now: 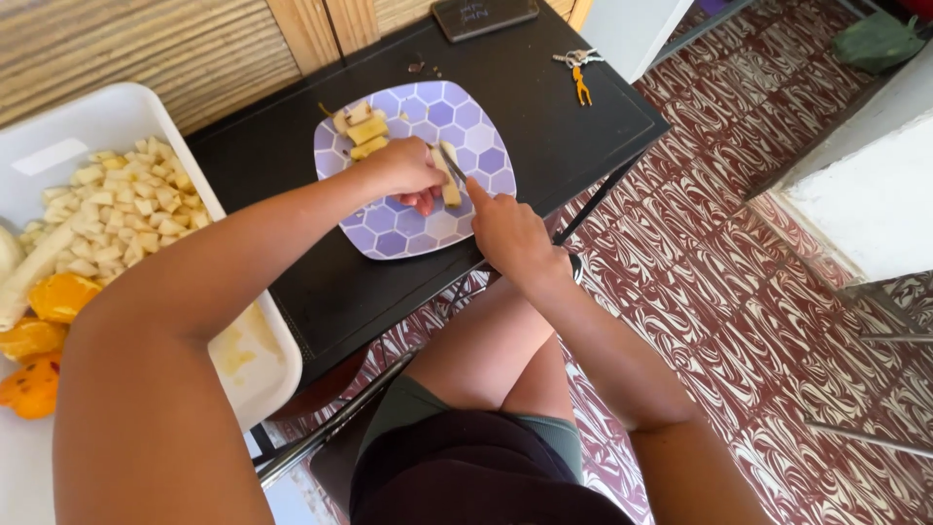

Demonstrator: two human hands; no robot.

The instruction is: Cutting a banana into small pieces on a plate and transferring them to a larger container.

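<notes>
A purple and white honeycomb-patterned plate [476, 131] lies on a small black table [544, 107]. My left hand [406, 170] presses down on a pale yellow strip of peeled fruit [450, 185] on the plate. My right hand [510, 238] grips a knife [453, 165] whose blade rests across that strip. Cut chunks of the same pale fruit [362, 126] sit at the plate's far left edge.
A white tray [58, 136] at the left holds several small pale cubes [126, 209] and orange fruit pieces [39, 335]. A dark phone [483, 15] and a bunch of keys [577, 66] lie at the table's far side. A patterned red and white floor [758, 292] spreads to the right.
</notes>
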